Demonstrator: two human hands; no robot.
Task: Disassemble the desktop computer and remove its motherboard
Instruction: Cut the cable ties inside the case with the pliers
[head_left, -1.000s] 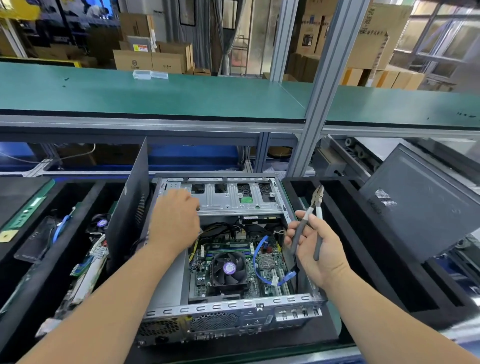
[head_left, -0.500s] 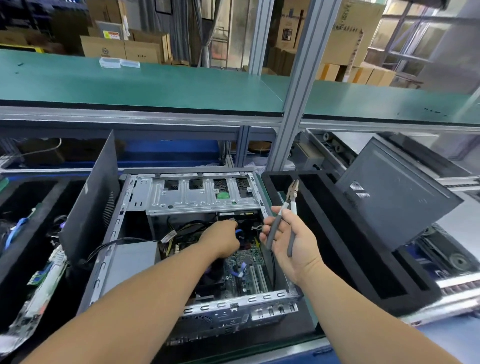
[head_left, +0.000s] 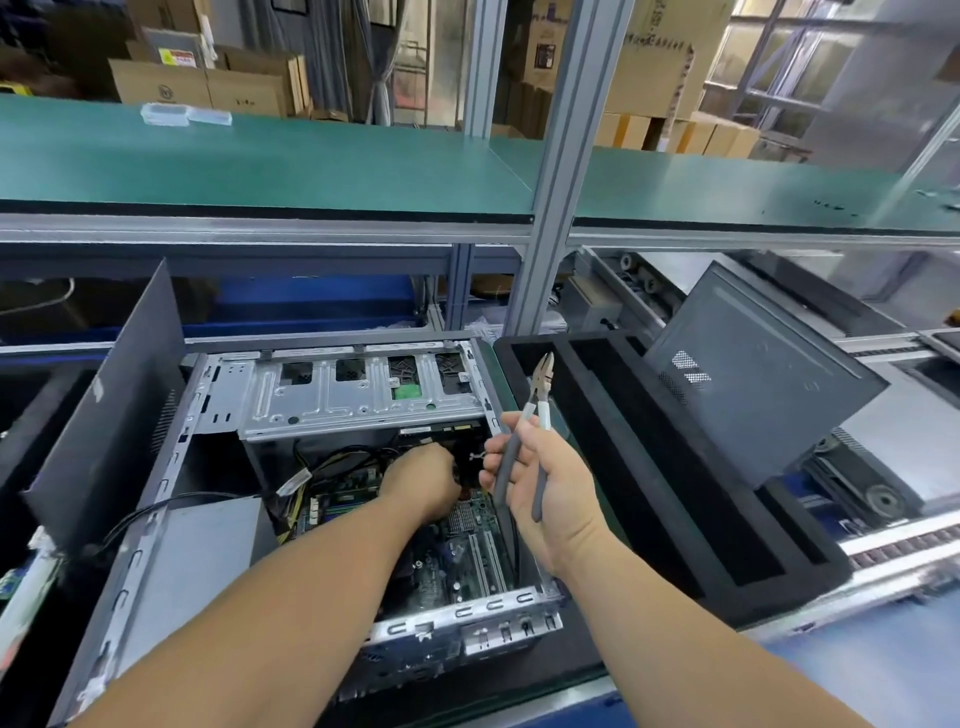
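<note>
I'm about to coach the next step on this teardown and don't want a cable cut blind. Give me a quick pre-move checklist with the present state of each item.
1. Side cutters held securely in the right hand: ok, fingers wrapped round the grey handles.
2. Cutter tips away from the components: ok, they point up, above the computer case.
3. Left hand placed at the cabling below the drive cage: ok, though whether it grips a cable cannot tell.
4. Cable to cut identified: cannot tell, the hand hides it.
5. Motherboard free of cables: not ok, a cable bundle still runs over it.
</note>
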